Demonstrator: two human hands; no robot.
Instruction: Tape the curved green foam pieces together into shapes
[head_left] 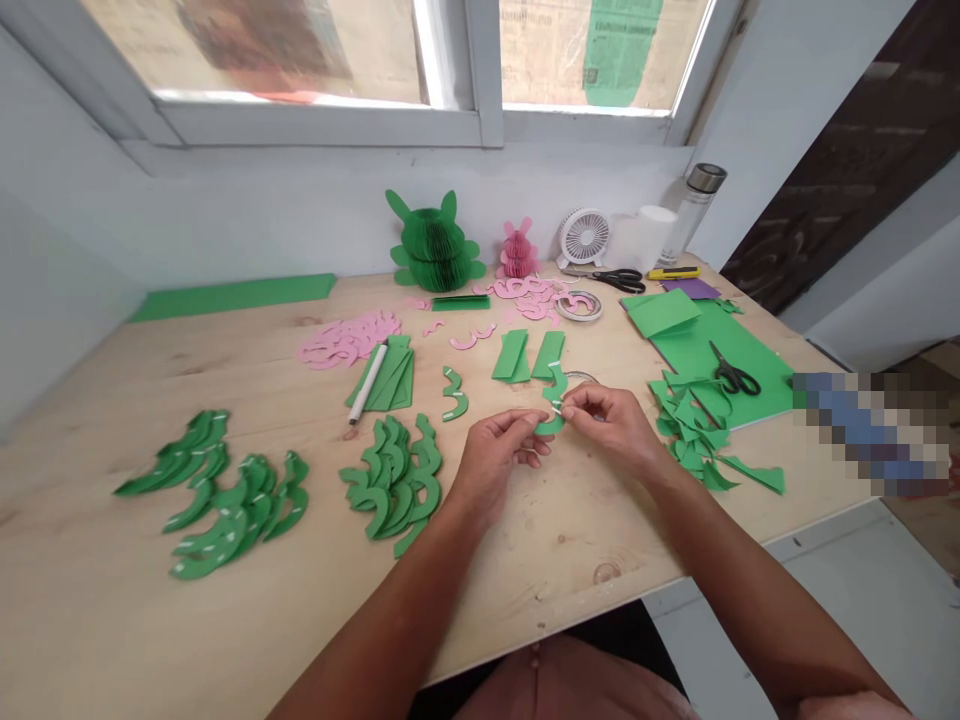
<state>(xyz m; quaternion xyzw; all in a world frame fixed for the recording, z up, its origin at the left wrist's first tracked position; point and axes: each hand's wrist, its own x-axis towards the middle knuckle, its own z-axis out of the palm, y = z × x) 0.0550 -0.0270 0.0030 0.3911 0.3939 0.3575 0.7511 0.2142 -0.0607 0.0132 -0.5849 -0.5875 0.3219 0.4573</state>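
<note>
My left hand [504, 450] pinches the lower end of a curvy green paper piece [553, 393] between thumb and finger. At its right edge, the fingertips of my right hand [609, 420] are pressed together on the same piece, beside a small white strip. A tape roll [581, 377] is partly hidden behind my right hand. Another wavy green piece [454, 394] with white strips lies to the left of my hands. Further left are a pile of wavy green pieces [390, 475] and a second pile with white strips [244, 510].
A white marker [368, 383] rests on green paper strips. Pink cutouts [349, 338], a green paper figure [435, 245], a pink one [517, 250] and a fan [584, 238] stand or lie behind. Scissors [733, 372] and green scraps [694, 425] are at right.
</note>
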